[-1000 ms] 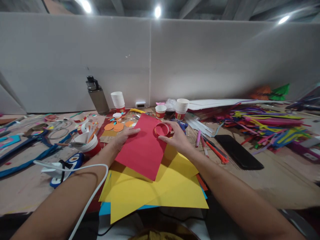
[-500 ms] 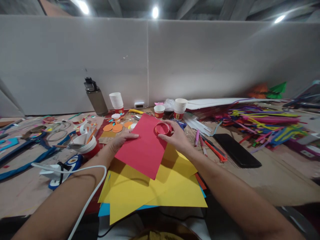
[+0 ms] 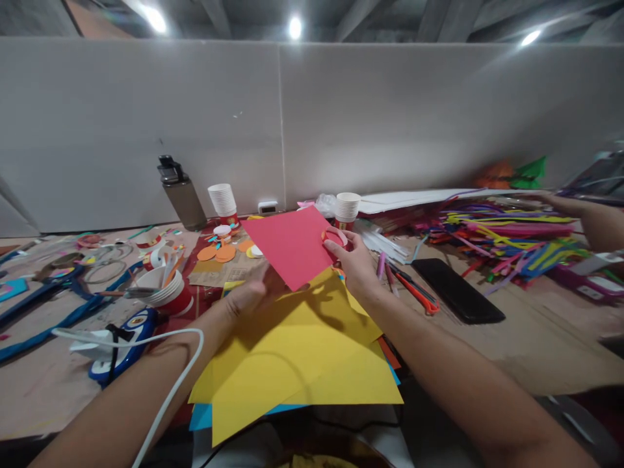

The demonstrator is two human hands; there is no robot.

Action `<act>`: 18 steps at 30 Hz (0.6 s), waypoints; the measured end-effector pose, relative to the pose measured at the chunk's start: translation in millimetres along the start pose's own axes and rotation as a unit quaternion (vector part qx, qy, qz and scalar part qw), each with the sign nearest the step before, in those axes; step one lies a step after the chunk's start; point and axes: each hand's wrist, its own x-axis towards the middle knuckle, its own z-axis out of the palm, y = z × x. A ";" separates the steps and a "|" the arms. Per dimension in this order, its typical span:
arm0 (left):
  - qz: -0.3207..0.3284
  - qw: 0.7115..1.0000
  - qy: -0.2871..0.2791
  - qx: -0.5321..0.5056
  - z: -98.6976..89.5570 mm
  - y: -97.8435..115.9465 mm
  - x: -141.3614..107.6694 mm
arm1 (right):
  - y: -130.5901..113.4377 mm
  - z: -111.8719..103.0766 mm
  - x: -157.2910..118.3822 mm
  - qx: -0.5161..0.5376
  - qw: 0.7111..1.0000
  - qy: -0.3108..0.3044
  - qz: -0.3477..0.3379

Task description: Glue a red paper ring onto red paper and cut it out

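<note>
Freshly turned, one red paper (image 3: pixel 292 244) hung at frame centre, baring more yellow paper (image 3: pixel 292 357); right hand (image 3: pixel 358 263) grasped a ring (image 3: pixel 340 235) at the red edge; left hand (image 3: pixel 258 286) blurred below, grip unclear.

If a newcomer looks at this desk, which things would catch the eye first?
Probably the flat red paper sheet at the centre comes first, with the person's left hand by its lower left edge and right hand holding a small red ring-shaped piece at its right corner. Below it, overlapping yellow paper sheets spread across the front. Then, to the right, the heap of thin, many-coloured sticks would likely stand out.
</note>
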 end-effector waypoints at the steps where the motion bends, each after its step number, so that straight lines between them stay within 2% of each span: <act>1: -0.013 0.999 -0.030 0.035 2.5 -2.8 -0.6 | 0.4 0.8 -0.5 0.000 1.000 0.002 -0.006; 2: -0.011 0.997 -0.024 0.070 3.9 -6.3 -1.1 | 1.4 1.9 -1.0 -0.003 1.000 0.002 -0.014; 5: -0.040 0.983 0.044 0.171 6.9 -19.3 -2.8 | 7.1 6.4 -3.4 -0.016 0.999 0.006 -0.039; 8: -0.031 0.970 0.111 0.212 13.3 -27.9 -4.6 | 13.2 11.5 -7.6 -0.034 0.997 -0.012 -0.064; 11: -0.006 0.965 0.210 0.155 16.9 -26.5 -2.9 | 15.2 15.9 -13.4 -0.054 0.994 -0.063 -0.075; 13: 0.009 0.968 0.236 0.078 11.4 -22.3 0.1 | 13.9 18.1 -17.3 -0.054 0.991 -0.099 -0.069; 18: -0.017 0.963 0.268 0.036 -16.4 -18.3 9.3 | 10.1 20.5 -22.3 0.052 0.986 -0.148 -0.054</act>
